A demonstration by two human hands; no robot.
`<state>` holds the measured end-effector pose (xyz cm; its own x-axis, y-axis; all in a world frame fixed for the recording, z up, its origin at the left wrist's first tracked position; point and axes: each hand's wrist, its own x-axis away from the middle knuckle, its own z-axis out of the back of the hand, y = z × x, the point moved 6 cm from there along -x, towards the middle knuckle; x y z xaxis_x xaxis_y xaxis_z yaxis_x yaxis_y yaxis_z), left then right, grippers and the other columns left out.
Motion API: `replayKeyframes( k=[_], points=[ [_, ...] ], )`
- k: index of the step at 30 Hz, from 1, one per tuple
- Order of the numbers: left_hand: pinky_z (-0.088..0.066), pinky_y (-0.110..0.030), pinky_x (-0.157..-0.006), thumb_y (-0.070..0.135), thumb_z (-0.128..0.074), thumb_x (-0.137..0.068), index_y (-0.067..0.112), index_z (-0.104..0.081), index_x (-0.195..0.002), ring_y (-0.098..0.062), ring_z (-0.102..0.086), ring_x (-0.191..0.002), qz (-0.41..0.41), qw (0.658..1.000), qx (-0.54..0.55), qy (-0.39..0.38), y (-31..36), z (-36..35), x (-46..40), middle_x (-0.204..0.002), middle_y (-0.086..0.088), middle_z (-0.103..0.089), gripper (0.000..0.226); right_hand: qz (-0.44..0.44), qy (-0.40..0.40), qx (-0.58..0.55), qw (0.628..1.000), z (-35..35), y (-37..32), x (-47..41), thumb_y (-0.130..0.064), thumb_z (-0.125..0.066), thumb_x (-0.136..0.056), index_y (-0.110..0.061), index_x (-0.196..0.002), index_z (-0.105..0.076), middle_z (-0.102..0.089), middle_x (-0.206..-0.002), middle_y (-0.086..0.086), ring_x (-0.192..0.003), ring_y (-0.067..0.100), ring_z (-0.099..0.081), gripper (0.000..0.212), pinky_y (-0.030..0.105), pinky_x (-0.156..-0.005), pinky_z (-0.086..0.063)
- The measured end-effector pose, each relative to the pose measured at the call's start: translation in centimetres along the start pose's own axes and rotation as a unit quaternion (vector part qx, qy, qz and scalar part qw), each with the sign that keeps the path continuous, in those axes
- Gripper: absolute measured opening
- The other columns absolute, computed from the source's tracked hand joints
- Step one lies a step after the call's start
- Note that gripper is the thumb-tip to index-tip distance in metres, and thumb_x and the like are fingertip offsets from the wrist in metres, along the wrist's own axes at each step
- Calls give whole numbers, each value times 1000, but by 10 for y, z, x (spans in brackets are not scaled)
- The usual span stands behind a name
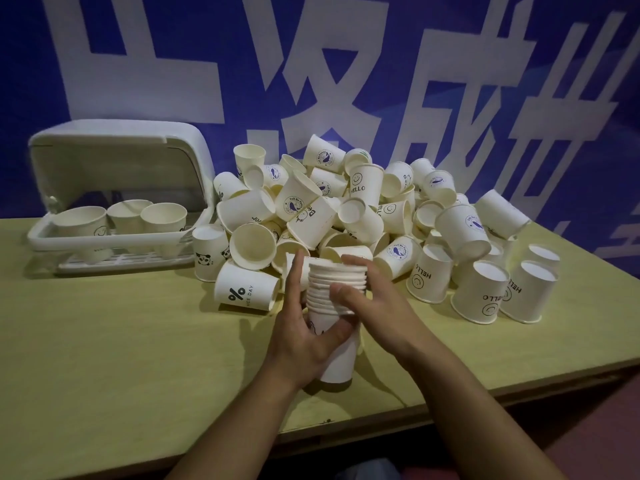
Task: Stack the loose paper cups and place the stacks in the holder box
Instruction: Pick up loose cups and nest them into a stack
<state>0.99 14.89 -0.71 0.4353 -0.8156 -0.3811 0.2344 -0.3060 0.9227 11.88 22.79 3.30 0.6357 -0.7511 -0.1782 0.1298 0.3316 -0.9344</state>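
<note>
A stack [334,296] of nested cups is held upright over the near middle of the table [104,358], its base seemingly just at the tabletop. The left hand [304,327] is wrapped round the lower part of the stack, thumb curled across the front and fingers reaching up along its far left side. The right hand [367,292] is closed on the upper rims, thumb pressed against the front and fingers hooked over the back, as if the cups were being squared or pressed down. About a dozen rims can be counted, so this stack is judged well grown though not yet put away. To the left, well apart from the hands, the holder box [114,202] stands with its lid raised; three cup mouths [121,216] are seen inside it in a row, and whether each is a full stack or a single cup cannot be told from here. Behind the hands a large pile [346,209] of loose cups is heaped against the blue wall, with more cups standing mouth down at the right [485,292] and one lying on its side just left of the stack [246,287]. The work is therefore judged to be at an early stage: a little has been boxed, one stack is in hand, and the great bulk of the cups is left to be gathered, nested and carried across to the box.
</note>
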Motion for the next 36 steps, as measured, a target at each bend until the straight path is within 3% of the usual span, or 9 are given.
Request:
replayKeyframes(
  k=[3,8,18,21,24,26,28,33,36],
  points=[
    [-52,-16,-88,49,-77,-67,62,-27,-145,1,-66,-112,-23,999,-22,6,-1,3,0,-125,34,-62,94,-8,-1,2,1000,-6,4,6,-51,-68,-75,-32,-136,-48,-64,-114,-18,-97,-8,-63,67,13,-79,-52],
    [-59,-28,-81,51,-80,-66,63,-39,-131,-10,-71,-101,-33,998,-52,6,5,12,-4,-120,8,-69,79,2,10,12,1000,-4,-3,2,-55,-70,-71,-31,-140,-49,-63,-119,-17,-105,-3,-62,76,21,-89,-54],
    [-58,-32,-83,62,-73,-64,74,-19,-130,19,-58,-103,-69,966,-207,138,36,138,2,-117,57,-45,86,113,-19,138,984,-52,-35,-41,-50,-73,-84,-37,-147,-39,-50,-142,-11,-125,9,-49,72,37,-102,-47],
    [-59,-37,-85,60,-76,-62,72,-24,-132,8,-65,-102,-52,957,-218,185,20,166,14,-116,47,-57,88,184,-28,276,943,-70,-40,-62,-30,-74,-86,-36,-151,-33,-43,-149,-4,-132,21,-43,76,46,-104,-45],
    [-56,-26,-81,63,-74,-61,74,-20,-133,10,-64,-98,-42,949,-239,201,10,172,22,-113,40,-61,90,212,-62,362,906,-80,-38,-82,-19,-72,-85,-38,-155,-24,-34,-157,-6,-139,23,-32,87,47,-110,-39],
    [-52,-17,-80,65,-73,-62,71,-20,-136,5,-64,-101,-42,948,-246,197,7,170,21,-123,25,-63,91,222,-80,400,886,-82,-38,-96,-22,-76,-83,-38,-156,-18,-30,-160,-7,-143,23,-27,94,48,-114,-34],
    [-54,-24,-84,65,-72,-63,64,-21,-140,-7,-66,-108,-43,948,-257,184,3,167,20,-133,12,-63,93,226,-102,445,860,-86,-40,-107,-29,-79,-82,-40,-156,-11,-25,-162,-8,-147,23,-23,101,53,-114,-33],
    [-57,-38,-90,65,-72,-64,68,-17,-140,-13,-65,-113,-57,944,-278,170,2,170,22,-141,10,-59,94,266,-147,505,808,-102,-43,-118,-36,-79,-81,-42,-155,-13,-32,-160,-8,-146,21,-27,99,50,-115,-35],
    [-58,-35,-85,66,-71,-64,61,-20,-143,-12,-66,-108,-58,940,-287,175,3,171,24,-134,10,-62,94,280,-132,482,820,-101,-44,-120,-40,-78,-82,-40,-154,-22,-41,-154,-6,-141,18,-33,91,49,-111,-41]
  ],
)
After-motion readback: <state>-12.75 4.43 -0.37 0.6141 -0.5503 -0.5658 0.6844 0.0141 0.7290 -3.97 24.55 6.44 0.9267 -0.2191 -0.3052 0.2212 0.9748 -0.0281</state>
